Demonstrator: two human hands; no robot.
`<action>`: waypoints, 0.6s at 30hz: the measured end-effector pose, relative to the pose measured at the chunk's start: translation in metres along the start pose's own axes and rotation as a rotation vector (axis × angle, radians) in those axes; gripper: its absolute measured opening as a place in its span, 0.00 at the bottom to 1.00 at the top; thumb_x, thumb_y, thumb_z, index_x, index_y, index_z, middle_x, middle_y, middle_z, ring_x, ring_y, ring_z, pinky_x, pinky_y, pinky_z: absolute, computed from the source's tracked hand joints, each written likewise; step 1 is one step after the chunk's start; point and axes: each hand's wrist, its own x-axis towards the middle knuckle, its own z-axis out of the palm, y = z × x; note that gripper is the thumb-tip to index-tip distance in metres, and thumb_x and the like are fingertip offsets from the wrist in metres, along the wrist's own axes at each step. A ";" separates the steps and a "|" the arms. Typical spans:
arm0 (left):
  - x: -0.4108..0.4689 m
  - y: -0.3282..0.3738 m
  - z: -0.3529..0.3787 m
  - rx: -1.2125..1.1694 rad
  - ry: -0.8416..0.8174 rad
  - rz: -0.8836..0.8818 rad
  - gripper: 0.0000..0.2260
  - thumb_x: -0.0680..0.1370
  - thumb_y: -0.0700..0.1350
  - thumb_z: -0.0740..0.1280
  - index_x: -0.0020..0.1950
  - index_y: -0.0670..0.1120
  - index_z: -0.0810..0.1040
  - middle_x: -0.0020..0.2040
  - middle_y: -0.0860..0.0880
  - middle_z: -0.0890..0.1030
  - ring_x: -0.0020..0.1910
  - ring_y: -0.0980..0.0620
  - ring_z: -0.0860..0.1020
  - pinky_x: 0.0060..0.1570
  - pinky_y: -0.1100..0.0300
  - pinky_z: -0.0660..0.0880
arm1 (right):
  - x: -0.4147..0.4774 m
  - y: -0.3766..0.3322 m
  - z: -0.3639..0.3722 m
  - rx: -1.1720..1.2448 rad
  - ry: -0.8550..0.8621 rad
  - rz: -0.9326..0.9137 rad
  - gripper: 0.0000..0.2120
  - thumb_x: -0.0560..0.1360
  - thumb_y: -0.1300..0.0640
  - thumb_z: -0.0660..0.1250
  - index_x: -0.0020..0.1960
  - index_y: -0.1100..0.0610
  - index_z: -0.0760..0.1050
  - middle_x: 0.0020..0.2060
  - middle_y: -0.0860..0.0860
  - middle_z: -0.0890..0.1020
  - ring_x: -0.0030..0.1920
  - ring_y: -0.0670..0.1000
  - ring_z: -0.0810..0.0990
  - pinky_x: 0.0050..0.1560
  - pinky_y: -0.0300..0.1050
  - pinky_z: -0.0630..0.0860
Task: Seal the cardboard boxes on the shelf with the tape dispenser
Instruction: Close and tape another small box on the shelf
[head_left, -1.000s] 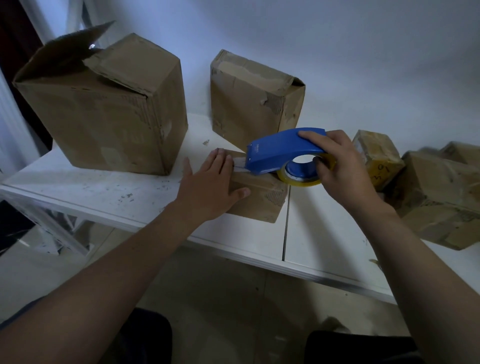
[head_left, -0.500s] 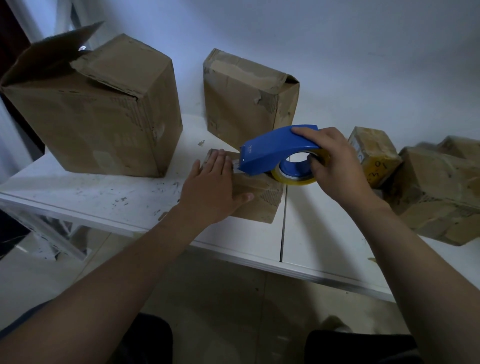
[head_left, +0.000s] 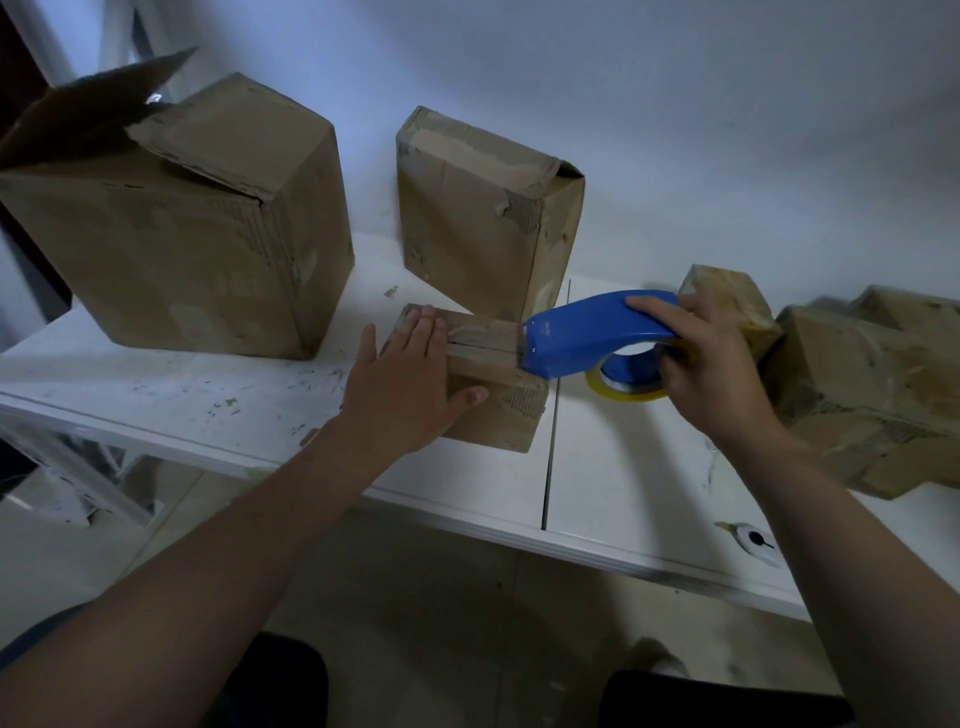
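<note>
Cardboard, scuffed and soft at the corners: we pin the small box (head_left: 493, 415) near the front edge of the white shelf (head_left: 623, 499) with our left hand (head_left: 410, 384), fingers flat across its top and thumb over the near edge. Our right hand (head_left: 711, 364) wraps the blue tape dispenser (head_left: 582, 338), fingers curled over its back, its nose on the box's 3 o'clock edge, the yellow tape roll (head_left: 623, 392) hanging past that edge. We judge the box light and liable to slide or dent, so it wants holding flat from above; the dispenser is rigid plastic, best gripped by its arched body. An open-flapped large box (head_left: 197, 244) stands at 10 o'clock, an upright box (head_left: 483, 218) at 12, more boxes (head_left: 857, 395) at 3
</note>
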 end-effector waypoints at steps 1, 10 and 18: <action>0.000 0.001 0.000 0.002 0.001 -0.003 0.50 0.69 0.75 0.35 0.82 0.44 0.52 0.82 0.46 0.53 0.81 0.48 0.51 0.77 0.38 0.51 | -0.001 0.000 0.001 0.014 0.000 0.014 0.35 0.72 0.77 0.64 0.71 0.49 0.74 0.62 0.56 0.73 0.60 0.54 0.73 0.61 0.51 0.75; 0.002 0.030 -0.005 0.007 0.040 0.054 0.49 0.70 0.74 0.32 0.81 0.48 0.57 0.81 0.48 0.59 0.80 0.45 0.58 0.75 0.38 0.52 | -0.005 0.001 0.006 0.042 0.026 0.036 0.35 0.72 0.76 0.63 0.71 0.47 0.73 0.62 0.55 0.73 0.59 0.54 0.74 0.59 0.52 0.77; 0.007 0.042 0.001 -0.059 0.011 0.083 0.46 0.72 0.74 0.37 0.82 0.46 0.49 0.83 0.48 0.52 0.81 0.48 0.51 0.77 0.43 0.50 | -0.006 0.005 0.003 0.011 -0.021 0.024 0.34 0.74 0.74 0.65 0.73 0.47 0.71 0.60 0.55 0.72 0.58 0.54 0.73 0.59 0.51 0.76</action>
